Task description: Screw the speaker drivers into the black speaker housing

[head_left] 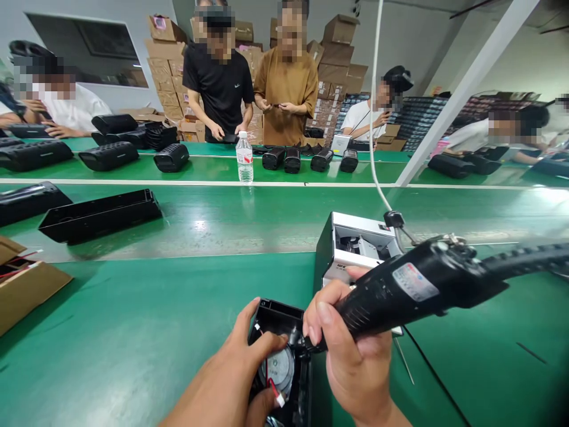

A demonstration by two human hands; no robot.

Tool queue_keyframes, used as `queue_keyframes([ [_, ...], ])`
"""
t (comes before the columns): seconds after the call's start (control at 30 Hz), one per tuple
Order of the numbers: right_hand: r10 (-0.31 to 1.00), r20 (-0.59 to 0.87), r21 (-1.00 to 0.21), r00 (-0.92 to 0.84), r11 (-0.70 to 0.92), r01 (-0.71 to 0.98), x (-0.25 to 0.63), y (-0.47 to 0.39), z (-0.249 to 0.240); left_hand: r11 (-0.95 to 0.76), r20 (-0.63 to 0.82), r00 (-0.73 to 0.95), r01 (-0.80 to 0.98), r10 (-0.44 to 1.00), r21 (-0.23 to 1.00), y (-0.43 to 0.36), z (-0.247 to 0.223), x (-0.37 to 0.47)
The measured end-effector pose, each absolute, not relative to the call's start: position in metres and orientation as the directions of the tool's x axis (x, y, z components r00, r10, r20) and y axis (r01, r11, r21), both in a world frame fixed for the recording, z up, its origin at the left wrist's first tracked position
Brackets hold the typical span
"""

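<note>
1. Green bench (133, 332), cartons (164, 77) and people (217, 77) behind it.
2. Left hand (226, 367): fingers apart, braced on black housing (302, 391). One at the far rim, one over the speaker (280, 367) edge, one low by the white plug (280, 401) on red wires.
3. Right hand (360, 362): fingers clamped round black driver (391, 290), tilted, lower end at housing's right side. Can't tell tip contact.
4. Housing: on near bench, nearer than white-black box (355, 237).

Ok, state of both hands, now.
Left hand: gripping the open black housing, thumb inside it.
Right hand: closed around the black corded power tool.
</note>
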State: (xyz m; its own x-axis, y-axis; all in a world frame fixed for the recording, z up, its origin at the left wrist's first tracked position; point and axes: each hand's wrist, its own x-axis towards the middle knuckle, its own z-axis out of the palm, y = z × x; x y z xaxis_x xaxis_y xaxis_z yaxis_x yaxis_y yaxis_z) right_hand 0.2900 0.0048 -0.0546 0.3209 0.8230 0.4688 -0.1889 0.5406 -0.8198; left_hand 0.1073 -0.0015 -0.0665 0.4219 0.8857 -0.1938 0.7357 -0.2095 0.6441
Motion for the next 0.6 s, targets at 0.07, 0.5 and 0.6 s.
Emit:
queue_keyframes([
  [0.07,0.817,0.477,-0.815,0.324,0.549,-0.183,0.287,0.003,-0.055,-0.219,-0.176,0.438,0.711,0.882,0.669,-0.002,-0.068,0.105],
  [0.5,0.841,0.428,-0.847,0.329,0.501,-0.178,0.279,0.007,-0.074,-0.305,-0.092,0.47,0.697,0.878,0.649,0.002,-0.076,0.1],
  [0.6,0.843,0.431,-0.845,0.321,0.502,-0.183,0.28,0.009,-0.068,-0.292,-0.055,0.407,0.737,0.912,0.61,0.004,-0.085,0.099],
])
